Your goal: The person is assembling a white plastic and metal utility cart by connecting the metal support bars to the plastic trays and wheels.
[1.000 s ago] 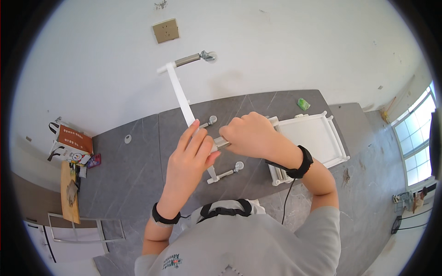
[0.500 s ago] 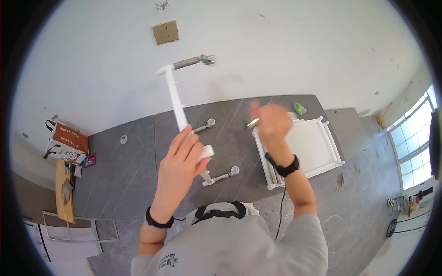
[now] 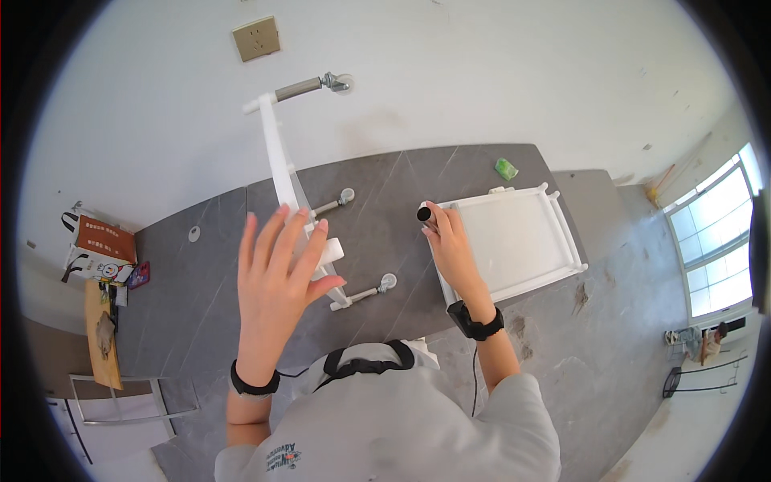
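A white plastic shelf frame (image 3: 277, 161) stands on its side on the grey table, with short metal tube legs (image 3: 298, 89) ending in caster wheels (image 3: 341, 83). My left hand (image 3: 273, 293) is open over the near part of this frame, its fingers spread; whether they touch it I cannot tell. My right hand (image 3: 456, 255) is closed round a metal tube (image 3: 425, 215), whose dark round end points up. Under and beside that hand lie stacked white plastic shelf trays (image 3: 526, 249) with knobbed corners.
A small green packet (image 3: 506, 169) lies behind the trays on the grey tabletop (image 3: 205, 297). At the far left are a brown and white bag (image 3: 104, 245) and a wooden board (image 3: 100, 337). A wall with a socket (image 3: 257, 38) bounds the table's far side.
My left hand has gone from gripping the shelf frame to spread fingers. My right hand, blurred before, has come down and left beside the trays, with the tube now end-up.
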Motion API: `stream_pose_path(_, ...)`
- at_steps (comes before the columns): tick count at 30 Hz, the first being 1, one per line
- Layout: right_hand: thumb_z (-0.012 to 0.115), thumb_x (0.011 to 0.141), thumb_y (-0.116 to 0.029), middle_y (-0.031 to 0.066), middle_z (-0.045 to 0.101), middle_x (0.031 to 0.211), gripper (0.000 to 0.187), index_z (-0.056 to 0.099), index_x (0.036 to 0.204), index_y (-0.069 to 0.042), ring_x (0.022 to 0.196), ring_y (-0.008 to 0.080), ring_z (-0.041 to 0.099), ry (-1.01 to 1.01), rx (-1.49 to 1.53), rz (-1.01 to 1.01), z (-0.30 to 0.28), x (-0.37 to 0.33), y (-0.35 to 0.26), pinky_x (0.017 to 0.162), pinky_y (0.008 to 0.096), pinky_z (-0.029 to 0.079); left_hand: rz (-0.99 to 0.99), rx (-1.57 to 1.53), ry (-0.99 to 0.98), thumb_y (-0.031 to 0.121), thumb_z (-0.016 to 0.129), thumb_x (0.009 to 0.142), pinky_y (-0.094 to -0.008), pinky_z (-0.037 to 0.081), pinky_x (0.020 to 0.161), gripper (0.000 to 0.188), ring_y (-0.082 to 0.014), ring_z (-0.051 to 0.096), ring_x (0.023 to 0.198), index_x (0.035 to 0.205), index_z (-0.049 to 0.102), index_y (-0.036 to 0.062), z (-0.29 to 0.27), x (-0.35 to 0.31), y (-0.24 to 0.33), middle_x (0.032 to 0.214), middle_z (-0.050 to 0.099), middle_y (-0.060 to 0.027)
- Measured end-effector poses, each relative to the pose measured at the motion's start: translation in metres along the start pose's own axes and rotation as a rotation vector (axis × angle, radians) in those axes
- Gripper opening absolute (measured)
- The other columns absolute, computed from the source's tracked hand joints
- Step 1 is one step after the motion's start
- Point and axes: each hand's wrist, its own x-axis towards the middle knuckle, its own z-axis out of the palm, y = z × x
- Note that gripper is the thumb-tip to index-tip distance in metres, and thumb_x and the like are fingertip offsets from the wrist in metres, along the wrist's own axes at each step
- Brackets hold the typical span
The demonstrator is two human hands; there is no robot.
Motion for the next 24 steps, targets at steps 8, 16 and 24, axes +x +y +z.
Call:
stream_pose_path(8,0.068,0.073,-0.007,0.0085,0.061,0.085,0.04,0.054,0.11,-0.001,0.083,0.0262,0.058,-0.284,0.066,-0.237,-0.024,-0.025,-0.019,0.075,0.0342,0.045,0.16,-0.314,0.024,0.014,0.069,0.075,-0.0408,0.052,0.079,0.036,-0.0281,0.058,0.101,0.109,0.058,0.0086,0.052,-0.023,0.074,0.106,0.059,-0.0109)
stream_pose_path(16,0.072,0.073,-0.012,0.0096,0.061,0.109,0.039,0.055,0.107,-0.005,0.094,0.0279,0.059,-0.257,0.204,-0.245,-0.056,-0.04,0.0,0.081,0.0355,0.047,-0.536,-0.908,-0.358,0.008,0.069,0.079,-0.0321,0.05,0.069,0.031,-0.0239,0.064,0.083,0.107,0.057,0.0018,0.1,-0.033,0.103,0.096,0.064,-0.0133)
stream_pose_path(24,0.077,0.07,-0.016,0.0087,0.061,0.105,0.036,0.061,0.1,-0.004,0.096,0.0243,0.059,-0.434,0.494,0.025,-0.113,-0.033,0.047,0.082,0.033,0.046,-0.418,-1.057,-0.144,0.005,0.073,0.074,-0.0305,0.051,0.074,0.029,-0.0239,0.064,0.083,0.1,0.06,0.0031,0.116,-0.035,0.132,0.098,0.066,-0.0109)
